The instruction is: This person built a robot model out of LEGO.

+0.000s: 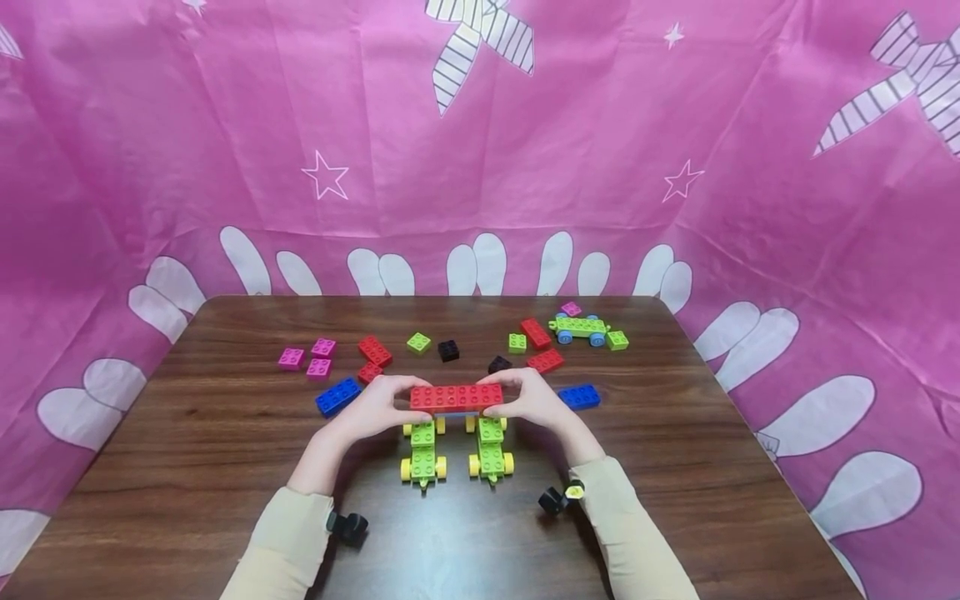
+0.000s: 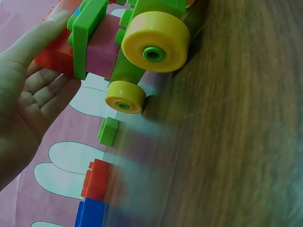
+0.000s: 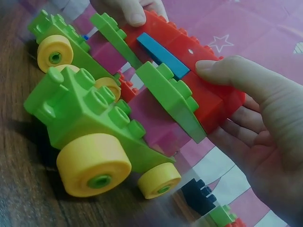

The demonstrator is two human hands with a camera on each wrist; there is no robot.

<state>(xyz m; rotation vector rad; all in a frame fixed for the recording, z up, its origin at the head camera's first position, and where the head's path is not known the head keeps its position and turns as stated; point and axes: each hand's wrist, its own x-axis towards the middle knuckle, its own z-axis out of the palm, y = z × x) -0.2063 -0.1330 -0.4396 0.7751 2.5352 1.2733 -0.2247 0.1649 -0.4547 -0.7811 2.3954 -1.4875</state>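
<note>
A long bar of red toy bricks (image 1: 456, 397) lies crosswise over two green wheeled bases, the left base (image 1: 423, 464) and the right base (image 1: 491, 461), both with yellow wheels. My left hand (image 1: 377, 407) grips the bar's left end, with the thumb on the near side. At the other end my right hand (image 1: 534, 400) pinches it, thumb in front and fingers behind. The right wrist view shows a blue piece (image 3: 165, 55) against the bar's near side. Green plates (image 3: 168, 90) and pink bricks (image 3: 154, 120) sit between the bases and the bar.
Pink bricks (image 1: 292, 358), a blue brick (image 1: 338, 397) and red bricks (image 1: 375, 351) lie on the left. At the right are another blue brick (image 1: 580, 397), a red brick (image 1: 545, 361) and a green base with blue wheels (image 1: 580, 327). A pink curtain (image 1: 480, 192) surrounds the wooden table (image 1: 187, 467).
</note>
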